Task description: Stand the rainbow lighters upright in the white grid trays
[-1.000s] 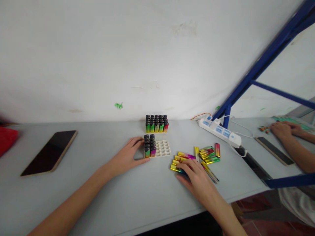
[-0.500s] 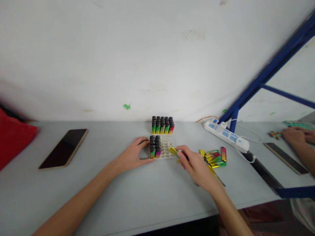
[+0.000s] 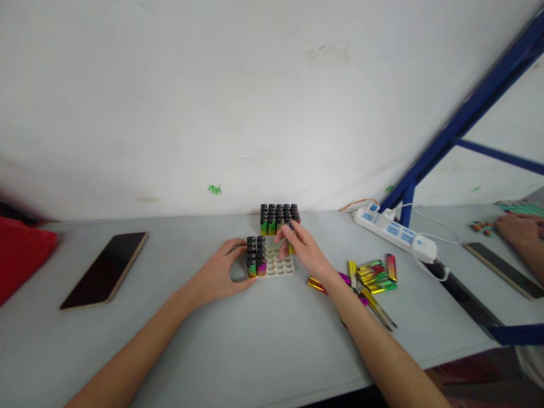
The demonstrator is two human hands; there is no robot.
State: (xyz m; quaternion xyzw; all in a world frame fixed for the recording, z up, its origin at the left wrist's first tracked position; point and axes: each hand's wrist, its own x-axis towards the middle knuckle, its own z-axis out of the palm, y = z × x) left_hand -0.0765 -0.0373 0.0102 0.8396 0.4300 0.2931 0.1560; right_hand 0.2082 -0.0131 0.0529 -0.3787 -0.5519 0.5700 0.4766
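My left hand (image 3: 221, 271) curves round the left side of a pale tray (image 3: 280, 272) with round slots, its thumb and fingers at the tray's edge. Two columns of upright lighters (image 3: 256, 258) with black tops stand in the tray's left part. Over the tray's back right, my right hand (image 3: 298, 242) pinches a yellow lighter (image 3: 291, 247), partly hidden by the fingers. A full block of upright lighters (image 3: 272, 220) stands behind, near the wall. Loose shiny lighters (image 3: 376, 277) lie in a pile to the right.
A dark phone (image 3: 105, 269) and red cloth (image 3: 23, 252) lie at left. At right are a white power strip (image 3: 395, 231) with cables and a blue metal frame (image 3: 433, 153). Beyond it are another phone (image 3: 505, 269) and a person's hand (image 3: 521, 229).
My right hand has moved left and back over the tray with the lighter, which is now more upright. My left hand remains at the tray's left side. The view has shifted slightly.
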